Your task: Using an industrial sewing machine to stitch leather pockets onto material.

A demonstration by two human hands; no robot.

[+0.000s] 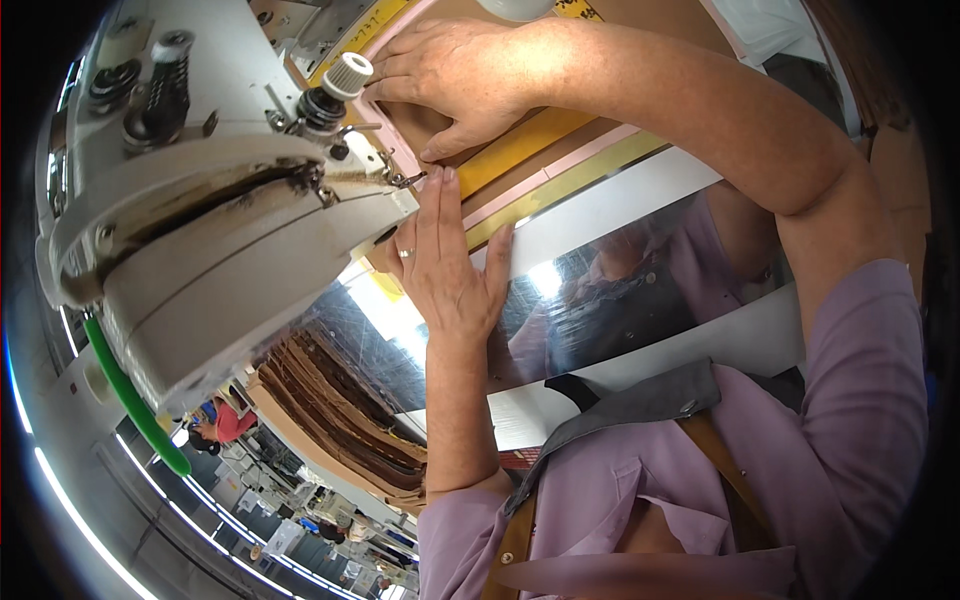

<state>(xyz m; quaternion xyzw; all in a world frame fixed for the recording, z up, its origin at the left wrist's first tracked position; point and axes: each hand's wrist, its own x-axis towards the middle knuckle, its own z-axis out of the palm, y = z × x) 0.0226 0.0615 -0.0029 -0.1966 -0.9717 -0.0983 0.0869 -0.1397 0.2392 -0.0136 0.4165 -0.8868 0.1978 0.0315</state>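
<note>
Both hands rest flat on a framed sheet with yellow [530,150] and pink strips [395,140] along its edges and a brown panel [655,35] inside. My left hand [447,265], with a ring on one finger, has its fingers stretched over the near edge, close to the needle end of a white sewing machine [230,270]. My right hand [455,80] reaches across from the right, palm down and fingers spread on the far part of the sheet. Neither hand grips anything visible. The spot under the machine's needle is largely hidden by the machine head.
A shiny metal plate [620,290] lies between the sheet and my body. Below the machine is a stack of brown pieces [340,415]. A green tube [135,400] hangs from the machine. Another person [235,422] sits far off at lower left, among more machines.
</note>
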